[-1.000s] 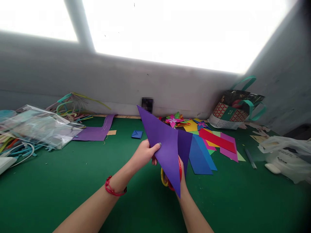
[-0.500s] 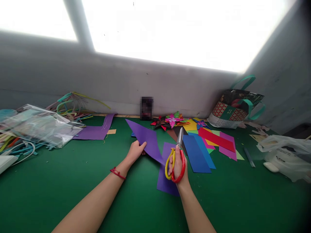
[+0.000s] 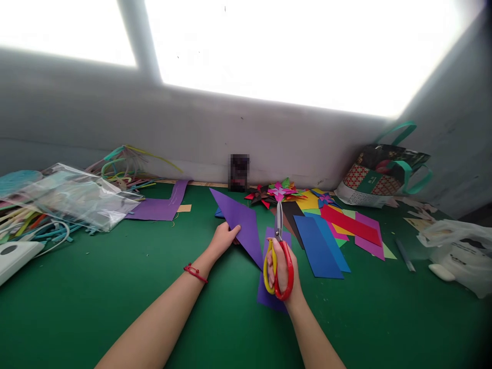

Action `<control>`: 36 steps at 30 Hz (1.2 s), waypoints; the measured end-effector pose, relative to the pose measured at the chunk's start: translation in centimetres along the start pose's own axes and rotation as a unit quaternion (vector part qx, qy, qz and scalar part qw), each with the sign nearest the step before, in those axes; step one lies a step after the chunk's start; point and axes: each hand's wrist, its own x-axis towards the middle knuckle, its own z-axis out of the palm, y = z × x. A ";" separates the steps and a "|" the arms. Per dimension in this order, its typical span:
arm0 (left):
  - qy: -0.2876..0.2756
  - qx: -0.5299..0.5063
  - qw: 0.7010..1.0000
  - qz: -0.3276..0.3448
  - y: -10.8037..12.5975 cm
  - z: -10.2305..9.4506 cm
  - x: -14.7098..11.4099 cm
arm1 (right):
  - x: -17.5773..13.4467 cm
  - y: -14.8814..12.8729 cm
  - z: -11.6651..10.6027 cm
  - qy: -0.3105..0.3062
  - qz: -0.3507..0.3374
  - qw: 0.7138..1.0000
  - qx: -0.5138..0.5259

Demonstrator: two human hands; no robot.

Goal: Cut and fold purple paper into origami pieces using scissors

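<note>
My left hand (image 3: 226, 239) pinches the left edge of a purple sheet of paper (image 3: 242, 225), thumb on top, holding it tilted above the table. In my right hand (image 3: 282, 271) is a pair of scissors (image 3: 279, 236) with one yellow and one red handle, blades pointing away from me and looking closed. The sheet's lower right corner comes close to the yellow handle; whether they touch I cannot tell. Beneath my right hand another purple piece of paper (image 3: 269, 297) lies on the green table (image 3: 215, 328), partly covered by the hand and scissors.
Blue paper strips (image 3: 317, 248), a red strip (image 3: 349, 224) and folded paper stars (image 3: 280, 191) lie to the right and back. A pen (image 3: 405, 254), plastic bag (image 3: 457, 251) and carrier bag (image 3: 371, 177) are further right. At left are a clear plastic sleeve (image 3: 96, 205) and cut purple paper (image 3: 154, 209).
The view has shifted a little, so most things sit further right. The scissors have turned slightly, tips swinging left. Both hands keep their holds on the paper and the scissors.
</note>
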 end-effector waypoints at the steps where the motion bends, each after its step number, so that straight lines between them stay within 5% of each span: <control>1: 0.001 0.001 1.000 0.002 -0.1 0.0 0.0 | 0.0 0.0 -0.1 0.008 -0.008 1.000 -0.025; 6: 0.003 0.008 1.000 0.009 -0.1 -0.1 -0.3 | 1.9 -0.8 -2.8 0.059 0.002 0.965 -0.257; 12: -0.003 0.002 1.000 0.005 0.0 0.0 -0.1 | 5.3 -3.8 -9.1 0.122 -0.058 0.776 -0.616; 20: -0.003 -0.002 1.000 0.004 0.1 -0.1 -0.4 | 8.6 -4.8 -14.3 0.072 -0.007 0.643 -0.762; 23: -0.005 -0.001 1.000 0.005 0.1 -0.1 -0.4 | 9.7 -5.0 -15.6 0.042 -0.017 0.635 -0.771; 27: -0.003 0.000 1.000 0.005 0.0 0.0 -0.3 | 9.9 -5.3 -15.5 0.026 -0.034 0.662 -0.748; 30: -0.001 0.001 1.000 0.004 0.0 -0.1 -0.3 | 9.1 -5.1 -13.7 0.031 -0.102 0.694 -0.713; 33: 0.000 0.003 1.000 0.005 0.0 -0.1 -0.3 | 8.4 -4.2 -11.2 -0.062 -0.088 0.729 -0.676; 36: 0.001 0.007 1.000 0.009 -0.1 -0.1 -0.3 | 8.7 -3.3 -9.3 -0.129 -0.064 0.727 -0.672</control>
